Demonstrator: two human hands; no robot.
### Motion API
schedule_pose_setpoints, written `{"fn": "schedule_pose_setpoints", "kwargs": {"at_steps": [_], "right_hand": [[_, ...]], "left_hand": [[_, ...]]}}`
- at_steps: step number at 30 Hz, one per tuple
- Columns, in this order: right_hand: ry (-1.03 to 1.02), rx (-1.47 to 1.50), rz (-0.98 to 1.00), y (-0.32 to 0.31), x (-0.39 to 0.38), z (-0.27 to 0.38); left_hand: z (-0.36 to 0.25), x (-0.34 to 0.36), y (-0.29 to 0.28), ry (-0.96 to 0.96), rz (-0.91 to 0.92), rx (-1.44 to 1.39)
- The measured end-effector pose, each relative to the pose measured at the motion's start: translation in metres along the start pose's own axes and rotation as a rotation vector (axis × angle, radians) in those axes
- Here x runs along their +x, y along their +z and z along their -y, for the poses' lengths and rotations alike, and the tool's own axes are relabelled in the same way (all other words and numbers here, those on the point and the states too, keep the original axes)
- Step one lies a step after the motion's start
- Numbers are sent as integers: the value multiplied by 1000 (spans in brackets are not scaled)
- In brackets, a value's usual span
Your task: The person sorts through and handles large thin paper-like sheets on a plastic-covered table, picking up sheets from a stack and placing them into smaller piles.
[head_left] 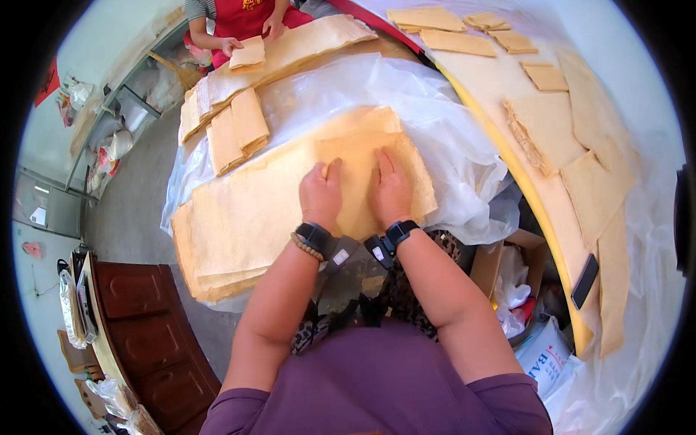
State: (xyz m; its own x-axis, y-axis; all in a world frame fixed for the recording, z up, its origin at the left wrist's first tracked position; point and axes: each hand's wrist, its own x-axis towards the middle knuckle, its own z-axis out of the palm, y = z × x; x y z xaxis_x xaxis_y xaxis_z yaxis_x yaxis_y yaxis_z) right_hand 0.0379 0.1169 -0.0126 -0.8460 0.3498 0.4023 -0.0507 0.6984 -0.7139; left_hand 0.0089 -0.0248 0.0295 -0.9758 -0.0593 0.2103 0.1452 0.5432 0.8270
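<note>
A stack of large, thin tan sheets (239, 217) lies before me on a plastic-covered table, its surface rough and its edges uneven. Toward its right end, a darker tan sheet (351, 148) lies on top. My left hand (321, 194) is at that sheet's left side, fingers bent inward and closed on it, the tips partly hidden. A short way to the right, my right hand (392, 190) rests on the same sheet with its fingers stretched out. Both wrists wear dark bands, and a bead bracelet (307, 246) circles the left one.
Across the table, a person in a red apron (246, 20) holds a folded sheet (248, 54). Folded bundles (238, 130) lie at the far left. On the right, a yellow-edged table (536, 192) carries more sheets and a phone (585, 281). Below stands a cardboard box (487, 270).
</note>
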Motion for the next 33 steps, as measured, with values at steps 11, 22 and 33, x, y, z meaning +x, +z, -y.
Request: {"fn": "schedule_pose_setpoints", "kwargs": {"at_steps": [11, 22, 33], "right_hand": [[-117, -506, 197, -6, 38, 10], [-190, -537, 109, 5, 32, 1], [-166, 292, 321, -18, -15, 37]], "left_hand": [[-10, -9, -49, 227, -85, 5], [-27, 14, -167, 42, -465, -130], [-113, -41, -167, 530, 154, -205]]}}
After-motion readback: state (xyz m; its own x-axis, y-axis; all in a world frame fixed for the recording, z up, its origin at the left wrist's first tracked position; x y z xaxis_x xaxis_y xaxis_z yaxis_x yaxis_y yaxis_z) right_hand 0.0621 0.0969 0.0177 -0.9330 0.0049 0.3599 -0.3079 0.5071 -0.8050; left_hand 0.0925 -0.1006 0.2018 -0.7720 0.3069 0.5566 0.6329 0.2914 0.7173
